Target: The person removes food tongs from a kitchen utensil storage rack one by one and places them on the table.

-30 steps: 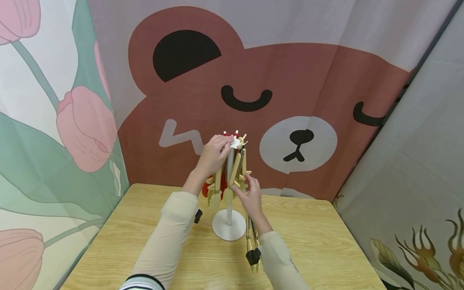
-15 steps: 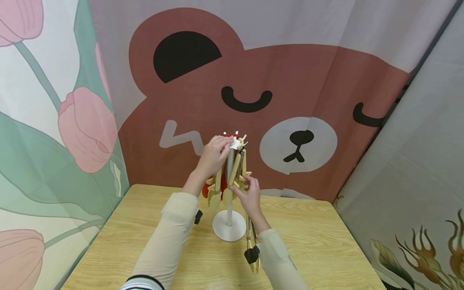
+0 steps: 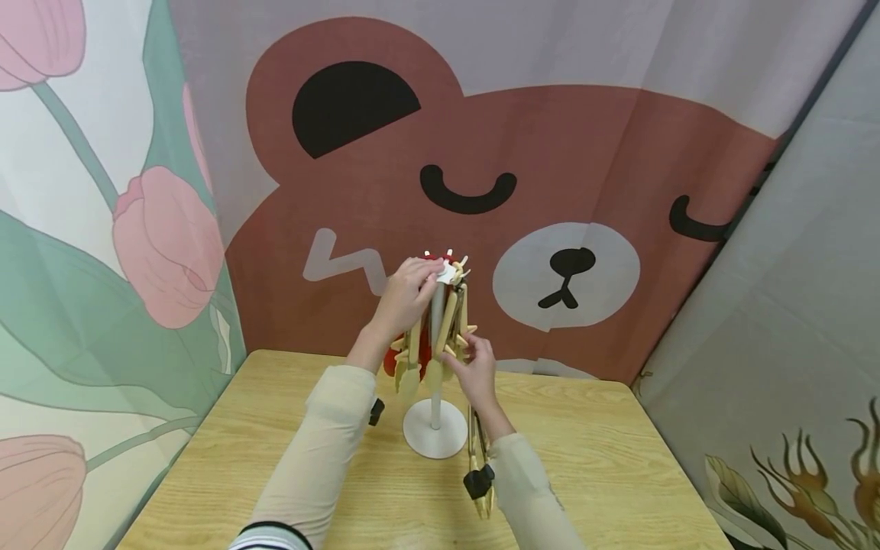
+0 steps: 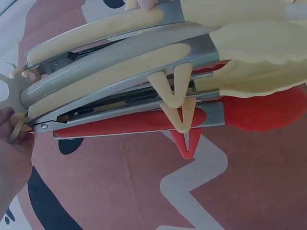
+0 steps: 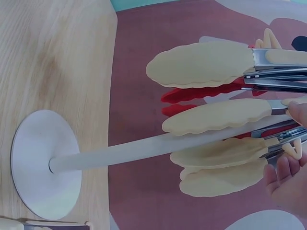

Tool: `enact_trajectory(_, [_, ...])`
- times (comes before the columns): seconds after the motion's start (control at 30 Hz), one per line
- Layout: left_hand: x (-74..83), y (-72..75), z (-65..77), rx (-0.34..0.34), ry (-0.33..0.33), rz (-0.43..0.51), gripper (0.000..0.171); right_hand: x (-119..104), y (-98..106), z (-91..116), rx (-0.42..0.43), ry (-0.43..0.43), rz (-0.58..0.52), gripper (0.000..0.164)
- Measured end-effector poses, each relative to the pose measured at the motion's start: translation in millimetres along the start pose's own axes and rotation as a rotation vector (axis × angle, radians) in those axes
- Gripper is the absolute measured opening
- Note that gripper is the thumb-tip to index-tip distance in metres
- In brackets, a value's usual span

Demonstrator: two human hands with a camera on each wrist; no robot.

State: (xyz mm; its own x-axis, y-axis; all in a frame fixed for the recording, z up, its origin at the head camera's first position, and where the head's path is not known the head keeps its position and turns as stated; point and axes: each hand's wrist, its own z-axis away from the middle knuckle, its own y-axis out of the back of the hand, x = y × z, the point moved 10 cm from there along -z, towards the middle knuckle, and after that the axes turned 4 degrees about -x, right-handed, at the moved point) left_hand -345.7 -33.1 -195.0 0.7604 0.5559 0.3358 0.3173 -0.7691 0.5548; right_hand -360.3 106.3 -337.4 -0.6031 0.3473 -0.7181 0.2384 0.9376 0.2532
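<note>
Several tongs with silicone heads hang from a white stand (image 3: 435, 443): cream tongs (image 3: 447, 325) at the front and right, red tongs (image 4: 266, 108) behind on the left. At the stand's top, my left hand (image 3: 406, 294) grips the white hook piece (image 3: 447, 273), its fingers curled by the hanging loops. Lower on the right, my right hand (image 3: 474, 370) pinches one cream pair, the thumb on one arm beside a cream head (image 5: 218, 116). The fingers curl at the other side, near a V-shaped cream rest (image 5: 293, 149).
Another pair of tongs (image 3: 483, 500) lies on the wooden table (image 3: 584, 458), below my right forearm. A curtain with a printed bear (image 3: 371, 191) hangs behind the table. Patterned curtains (image 3: 791, 382) flank both sides.
Both hands stay at the same places on the stand and tongs. My right hand's thumb and fingers shift only slightly.
</note>
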Motion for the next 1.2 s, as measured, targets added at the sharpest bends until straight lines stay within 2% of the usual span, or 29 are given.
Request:
enact_trajectory(0.1, [-0.4,-0.3,0.4,0.002,0.002,0.000,0.029,0.6,0.4,-0.3,-0.010,-0.012,0.006,0.048])
enact_trajectory(0.27, [-0.1,-0.6,0.9,0.005,-0.006,-0.003,0.029,3.8,-0.5,0.2,-0.052,-0.114,0.033,0.045])
enact_trajectory(0.43, [0.3,-0.8,0.7,0.008,-0.014,-0.004,0.029,9.2,0.1,3.1,-0.073,-0.171,-0.018,0.043])
enact_trajectory(0.57, [-0.9,0.3,0.3,0.005,0.000,0.000,0.029,9.3,-1.7,5.1,-0.092,-0.164,-0.041,0.039])
enact_trajectory(0.83, [0.0,-1.5,0.7,0.000,-0.007,0.000,0.029,-23.2,3.2,11.2,-0.119,-0.161,-0.120,0.037])
enact_trajectory(1.2, [0.8,0.3,-0.1,0.015,-0.006,0.016,0.029,-16.9,5.3,15.6,-0.097,-0.138,-0.303,0.033])
